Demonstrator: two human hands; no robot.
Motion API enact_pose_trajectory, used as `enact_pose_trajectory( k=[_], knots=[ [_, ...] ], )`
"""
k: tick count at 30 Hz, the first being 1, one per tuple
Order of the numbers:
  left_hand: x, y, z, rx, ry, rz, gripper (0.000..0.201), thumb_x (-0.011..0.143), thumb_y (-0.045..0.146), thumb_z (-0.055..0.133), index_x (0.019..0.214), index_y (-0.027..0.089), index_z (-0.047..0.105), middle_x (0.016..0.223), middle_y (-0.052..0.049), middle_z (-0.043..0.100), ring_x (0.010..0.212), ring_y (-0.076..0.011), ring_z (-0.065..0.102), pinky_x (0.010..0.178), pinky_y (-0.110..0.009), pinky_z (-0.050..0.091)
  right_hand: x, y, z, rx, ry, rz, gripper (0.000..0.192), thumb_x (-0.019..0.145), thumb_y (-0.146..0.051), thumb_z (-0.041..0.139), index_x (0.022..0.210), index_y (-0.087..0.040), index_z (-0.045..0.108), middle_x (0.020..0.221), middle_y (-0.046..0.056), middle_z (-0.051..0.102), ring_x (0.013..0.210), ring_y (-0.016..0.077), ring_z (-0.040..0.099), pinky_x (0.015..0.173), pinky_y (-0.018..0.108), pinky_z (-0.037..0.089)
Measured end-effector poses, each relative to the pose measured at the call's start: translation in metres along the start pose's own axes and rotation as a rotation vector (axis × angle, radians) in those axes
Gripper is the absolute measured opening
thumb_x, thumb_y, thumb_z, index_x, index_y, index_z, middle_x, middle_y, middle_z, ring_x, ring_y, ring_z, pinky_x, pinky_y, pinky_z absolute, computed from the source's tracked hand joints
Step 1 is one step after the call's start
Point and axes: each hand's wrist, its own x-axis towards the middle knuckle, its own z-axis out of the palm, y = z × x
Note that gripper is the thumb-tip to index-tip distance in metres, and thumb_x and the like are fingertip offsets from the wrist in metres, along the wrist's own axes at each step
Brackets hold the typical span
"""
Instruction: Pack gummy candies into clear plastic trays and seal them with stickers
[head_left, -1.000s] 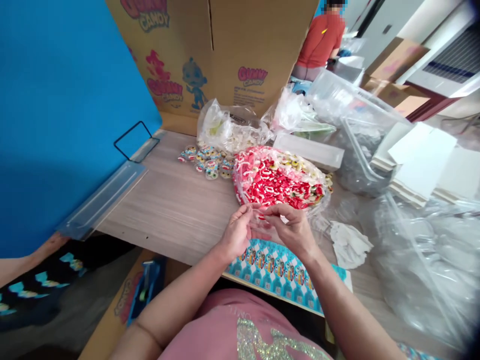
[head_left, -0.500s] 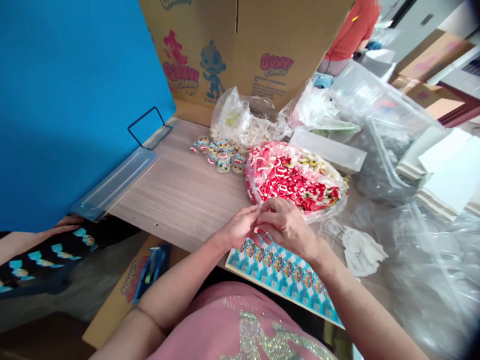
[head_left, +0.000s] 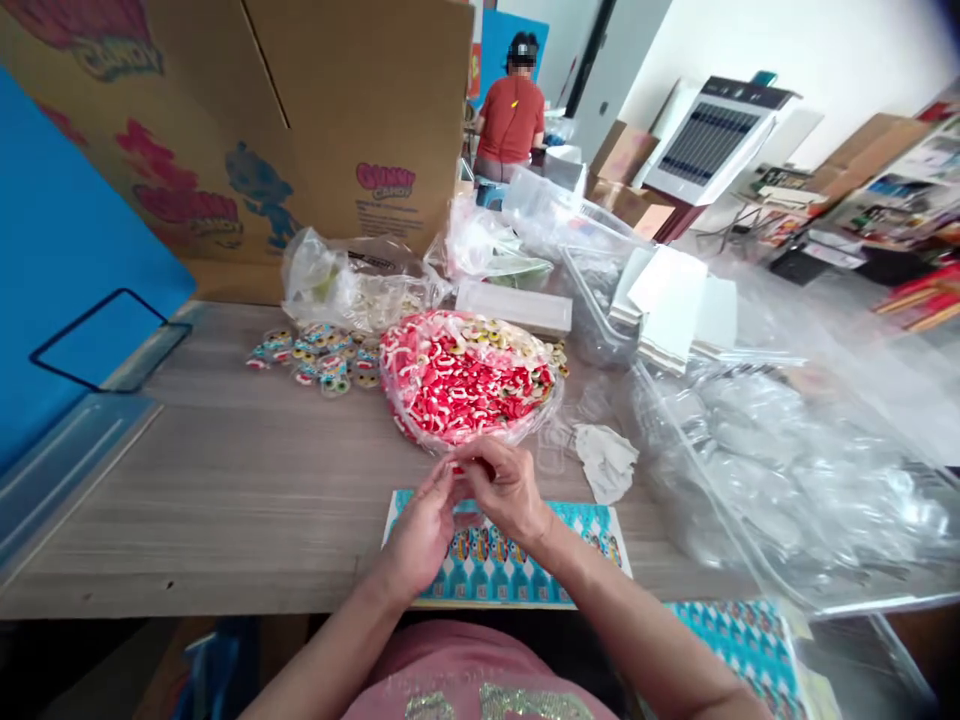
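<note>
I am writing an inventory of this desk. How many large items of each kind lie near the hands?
Clear bag of red and white gummies: 1
Printed turquoise card sheet: 1
Crumpled white tissue: 1
Gummy candy carton: 1
Total: 4

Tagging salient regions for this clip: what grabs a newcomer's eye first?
The clear bag of red and white gummies at mid-table stands out first, with both hands, left hand and right hand, pinching something small at its near edge above a turquoise printed card. Behind stands a large Gummy Candy carton; crumpled clear plastic fills the right.
</note>
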Motion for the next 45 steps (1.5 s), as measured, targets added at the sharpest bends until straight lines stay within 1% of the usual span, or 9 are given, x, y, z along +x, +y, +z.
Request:
enact_pose_trajectory(
  k=[3, 8, 11, 14, 18, 27, 33, 38, 45],
  knots=[
    [0.003, -0.010, 0.009, -0.011, -0.051, -0.030, 0.043, 0.093, 0.042, 0.062, 0.133, 0.028, 0.054, 0.106, -0.006, 0.072, 0.081, -0.0190, 0.070, 0.057, -0.024, 0.054, -0.005, 0.007, -0.010, -0.020, -0.084, 0.045, 0.025, 0.081, -0.009, 0.051, 0.081, -0.021, 0.072, 0.078, 0.002, 0.069, 0.069, 0.0133, 0.063, 0.068, 0.024, 0.049],
    [0.014, -0.014, 0.007, 0.070, -0.081, -0.115, 0.045, 0.095, 0.049, 0.055, 0.131, 0.023, 0.053, 0.069, -0.004, 0.068, 0.050, -0.0182, 0.065, 0.036, -0.017, 0.033, 0.001, 0.023, -0.038, 0.021, -0.379, 0.019, 0.023, 0.086, -0.014, 0.056, 0.089, -0.023, 0.078, 0.086, 0.003, 0.070, 0.078, 0.0135, 0.064, 0.073, 0.024, 0.049],
    [0.017, -0.011, 0.005, 0.092, -0.106, -0.173, 0.037, 0.096, 0.041, 0.054, 0.125, 0.019, 0.054, 0.073, -0.008, 0.070, 0.054, -0.0188, 0.067, 0.040, -0.018, 0.040, 0.018, 0.045, -0.064, -0.081, -0.254, 0.076, 0.021, 0.089, -0.019, 0.057, 0.092, -0.022, 0.078, 0.086, 0.004, 0.070, 0.079, 0.0143, 0.064, 0.074, 0.025, 0.048],
    [0.018, -0.008, 0.006, 0.040, -0.113, -0.208, 0.034, 0.097, 0.041, 0.051, 0.125, 0.020, 0.051, 0.082, -0.009, 0.071, 0.069, -0.0240, 0.072, 0.059, -0.033, 0.057, 0.043, 0.073, -0.086, -0.515, -0.084, 0.215, 0.024, 0.091, -0.024, 0.055, 0.093, -0.023, 0.078, 0.093, 0.007, 0.072, 0.087, 0.0188, 0.063, 0.080, 0.030, 0.045],
    [0.017, -0.006, 0.008, -0.028, -0.137, -0.241, 0.034, 0.099, 0.043, 0.046, 0.126, 0.023, 0.046, 0.096, -0.012, 0.071, 0.086, -0.0310, 0.074, 0.072, -0.047, 0.059, 0.071, 0.094, -0.092, -0.982, -0.281, 0.261, 0.024, 0.091, -0.028, 0.055, 0.099, -0.030, 0.077, 0.101, 0.008, 0.071, 0.101, 0.0257, 0.058, 0.088, 0.043, 0.038],
    [0.007, -0.001, -0.006, 0.080, -0.087, -0.169, 0.037, 0.095, 0.036, 0.056, 0.127, 0.021, 0.049, 0.085, -0.006, 0.067, 0.061, -0.0182, 0.067, 0.050, -0.028, 0.055, 0.077, 0.096, -0.081, -1.016, -0.426, 0.301, 0.034, 0.090, -0.022, 0.049, 0.112, -0.031, 0.073, 0.113, 0.012, 0.064, 0.109, 0.0284, 0.051, 0.086, 0.044, 0.036],
    [0.006, -0.004, -0.008, 0.052, -0.054, -0.115, 0.033, 0.094, 0.036, 0.058, 0.122, 0.020, 0.051, 0.082, -0.005, 0.067, 0.060, -0.0177, 0.066, 0.049, -0.027, 0.053, 0.066, 0.104, -0.088, -0.927, -0.261, 0.233, 0.028, 0.089, -0.025, 0.053, 0.103, -0.031, 0.077, 0.111, 0.008, 0.068, 0.108, 0.0266, 0.052, 0.090, 0.043, 0.033],
    [0.007, 0.002, -0.006, -0.057, 0.004, -0.077, 0.030, 0.098, 0.033, 0.051, 0.126, 0.022, 0.046, 0.091, -0.008, 0.069, 0.070, -0.0210, 0.070, 0.061, -0.033, 0.057, 0.027, 0.071, -0.087, -0.776, 0.004, -0.050, 0.021, 0.093, -0.032, 0.058, 0.100, -0.028, 0.077, 0.100, 0.006, 0.072, 0.100, 0.0241, 0.058, 0.093, 0.041, 0.034],
    [0.014, 0.000, 0.014, -0.323, 0.010, -0.145, 0.027, 0.103, 0.030, 0.041, 0.127, 0.024, 0.053, 0.085, -0.001, 0.066, 0.066, -0.0144, 0.065, 0.075, -0.038, 0.057, -0.008, -0.011, -0.048, -0.622, -0.287, -0.458, 0.025, 0.093, -0.021, 0.053, 0.108, -0.028, 0.072, 0.092, 0.003, 0.074, 0.086, 0.0231, 0.057, 0.092, 0.047, 0.032]
  ],
)
